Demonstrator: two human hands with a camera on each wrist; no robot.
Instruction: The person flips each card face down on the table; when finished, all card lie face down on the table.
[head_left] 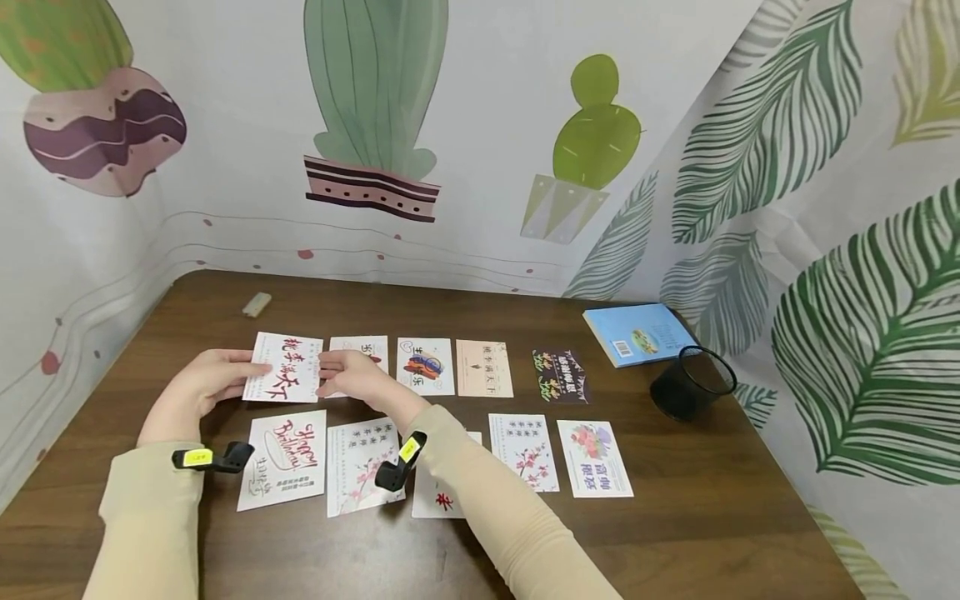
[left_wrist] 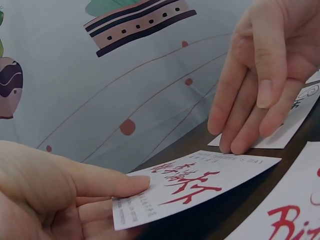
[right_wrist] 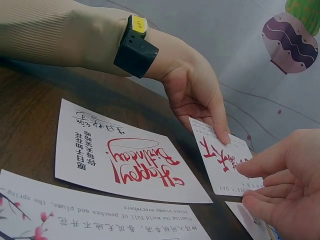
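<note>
Red-lettered greeting card (head_left: 286,367) is pinched at its left edge by the left hand (head_left: 197,388), thumb above and fingers (left_wrist: 95,212) beneath, so it tilts off the bench (head_left: 712,533); the right hand (head_left: 351,375), fingers relaxed, touches its other edge

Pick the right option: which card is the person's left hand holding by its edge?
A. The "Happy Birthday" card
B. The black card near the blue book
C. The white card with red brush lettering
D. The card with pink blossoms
C: the left hand pinches the white card with red brush lettering at its left edge, thumb on top.
</note>
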